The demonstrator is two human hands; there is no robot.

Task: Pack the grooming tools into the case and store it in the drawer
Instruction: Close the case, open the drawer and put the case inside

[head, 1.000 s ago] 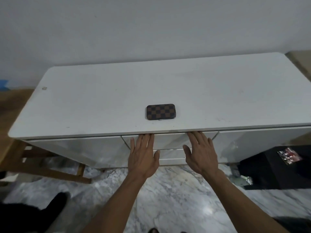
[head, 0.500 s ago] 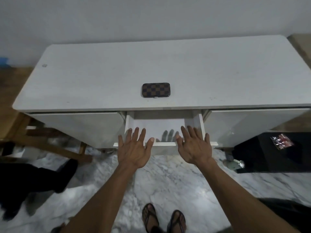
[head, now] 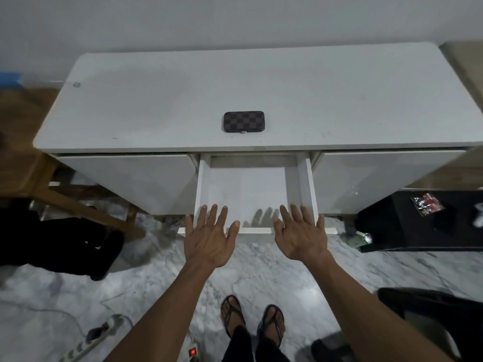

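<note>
Hovering spread and empty — left hand (head: pixel 209 237), right hand (head: pixel 300 235), over pulled-out drawer (head: pixel 248 189), checkered case (head: pixel 243 121) closed — contents hidden

No readable text, label, brand or number is seen; print on the red packet (head: pixel 427 204) at right is too blurred.

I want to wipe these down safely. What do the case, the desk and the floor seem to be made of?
Case: looks like leather or faux leather, brown checkered print, soft sheen, small metal clasp at its front edge.
Desk: likely laminated or painted board, white; top fairly matte, drawer fronts glossy with reflections.
Floor: polished marble or marble-look tile, grey veins, shiny glare.
</note>
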